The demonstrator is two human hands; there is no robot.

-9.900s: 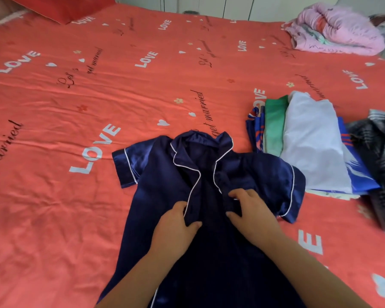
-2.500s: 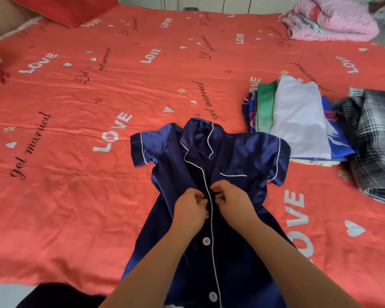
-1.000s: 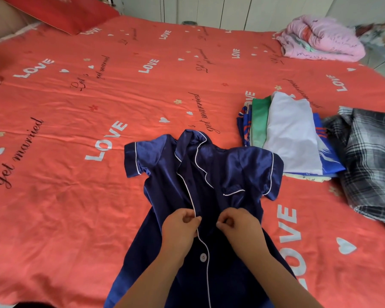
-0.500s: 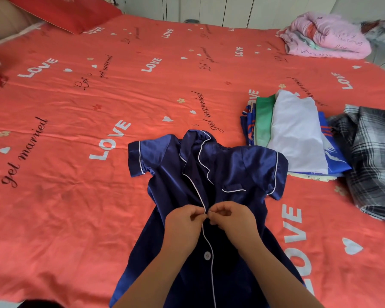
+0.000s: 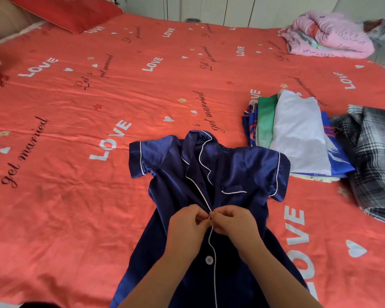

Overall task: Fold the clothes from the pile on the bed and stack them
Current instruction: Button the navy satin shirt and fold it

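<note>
1. Both hands now sit higher on the front of the dark navy satin short-sleeved shirt with white piping than they did two and a half seconds ago. About ten seconds ago they lay on a front that was still open at the chest.
2. That shirt lies face up on the coral-red bed sheet printed with white "LOVE" lettering. Its collar points away from the person, both sleeves are spread out, and its hem runs off the near edge of the view.
3. The left hand has its fingers curled and pinches the piped front edge of the shirt at mid-chest.
4. The right hand pinches the opposite edge at the same spot, and its fingertips meet those of the left hand.
5. A round white button shows on the front just below the hands.
6. A stack of folded clothes with a white garment on top rests just beside the shirt's right sleeve.
7. A rumpled black-and-white plaid garment lies against the far side of that stack.
8. A bundled pink quilt sits at the far right corner of the bed, and a red pillow sits at the far left.
</note>
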